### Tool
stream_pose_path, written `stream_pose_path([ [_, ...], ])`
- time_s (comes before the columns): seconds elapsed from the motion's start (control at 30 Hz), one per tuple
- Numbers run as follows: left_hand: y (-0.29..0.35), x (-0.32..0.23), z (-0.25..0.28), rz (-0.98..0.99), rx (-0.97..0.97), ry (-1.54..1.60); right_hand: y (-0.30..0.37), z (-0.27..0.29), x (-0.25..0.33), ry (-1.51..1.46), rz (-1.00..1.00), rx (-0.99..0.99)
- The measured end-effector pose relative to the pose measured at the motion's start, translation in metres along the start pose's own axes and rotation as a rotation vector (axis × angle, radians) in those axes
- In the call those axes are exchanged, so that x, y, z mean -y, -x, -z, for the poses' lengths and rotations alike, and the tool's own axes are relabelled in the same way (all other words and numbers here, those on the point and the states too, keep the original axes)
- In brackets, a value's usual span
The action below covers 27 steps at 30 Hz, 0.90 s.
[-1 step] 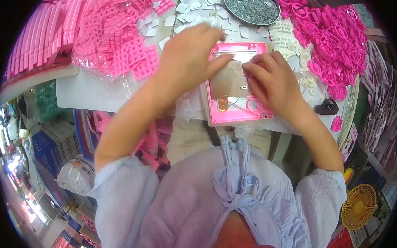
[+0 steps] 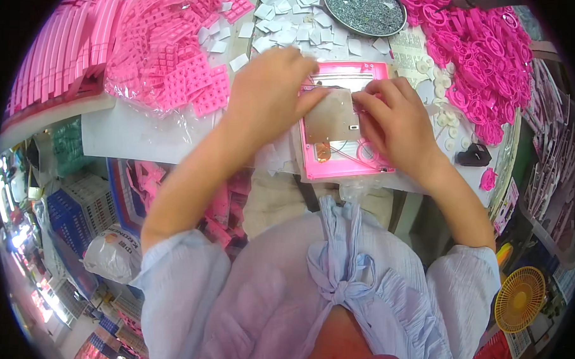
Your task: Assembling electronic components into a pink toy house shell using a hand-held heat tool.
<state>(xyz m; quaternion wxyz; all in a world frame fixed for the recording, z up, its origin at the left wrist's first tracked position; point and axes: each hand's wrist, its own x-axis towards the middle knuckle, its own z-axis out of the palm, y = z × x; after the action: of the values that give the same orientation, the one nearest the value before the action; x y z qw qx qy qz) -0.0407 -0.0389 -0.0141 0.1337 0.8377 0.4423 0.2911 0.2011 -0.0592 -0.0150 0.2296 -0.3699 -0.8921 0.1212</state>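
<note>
A pink plastic case [image 2: 348, 173] lies face down on the table, its inner side up. Over its middle sits a thin beige-grey circuit board [image 2: 331, 121] with a small metal part near its right edge. Thin wires and a copper-coloured disc [image 2: 322, 153] show below the board. My left hand [image 2: 265, 84] is bent over the case's upper left side, thumb at the board's upper left edge by a thin wire; what its fingers grip is hidden. My right hand [image 2: 400, 123] has its bent fingers closed at the board's right edge.
Pink keypad pieces [image 2: 199, 81] lie in clear plastic at left, beside stacked pink strips [image 2: 64, 51]. White squares [image 2: 292, 31] and a round tray of small screws [image 2: 363, 29] are at the back. Pink ring parts [image 2: 475, 59], white discs [image 2: 451, 119] and a black object [image 2: 473, 155] stand right.
My left hand has shifted slightly down and toward me, its thumb lower at the board's edge. My right hand has barely moved; the case stays in place.
</note>
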Motion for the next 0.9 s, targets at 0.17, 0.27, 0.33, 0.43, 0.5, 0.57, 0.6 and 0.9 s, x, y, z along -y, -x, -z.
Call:
stream_pose_path([
  [0.17, 0.044, -0.023, 0.002, 0.134, 0.037, 0.085, 0.01, 0.003, 0.021, 0.029, -0.128, 0.035],
  [0.27, 0.048, -0.029, 0.017, 0.405, 0.239, 0.422, 0.007, 0.013, 0.008, -0.047, -0.147, 0.083],
  [0.33, 0.029, -0.018, 0.013, 0.39, -0.024, 0.23, -0.018, 0.02, -0.005, -0.132, -0.168, 0.119],
  [0.43, -0.004, 0.013, -0.021, 0.237, -0.183, -0.032, -0.057, 0.001, -0.032, -0.077, -0.016, -0.097],
  [0.5, -0.007, 0.02, -0.028, 0.246, -0.166, 0.024, -0.069, -0.004, -0.026, -0.151, -0.06, -0.053],
  [0.57, -0.008, 0.009, -0.024, 0.148, -0.222, -0.01, -0.075, -0.002, -0.021, -0.291, -0.198, 0.041],
  [0.6, -0.005, 0.001, -0.021, 0.177, -0.198, 0.044, -0.073, 0.005, -0.011, -0.403, -0.305, 0.111],
  [0.9, -0.007, -0.027, -0.017, 0.223, -0.05, 0.129, -0.038, 0.0, 0.004, -0.206, -0.165, -0.211],
])
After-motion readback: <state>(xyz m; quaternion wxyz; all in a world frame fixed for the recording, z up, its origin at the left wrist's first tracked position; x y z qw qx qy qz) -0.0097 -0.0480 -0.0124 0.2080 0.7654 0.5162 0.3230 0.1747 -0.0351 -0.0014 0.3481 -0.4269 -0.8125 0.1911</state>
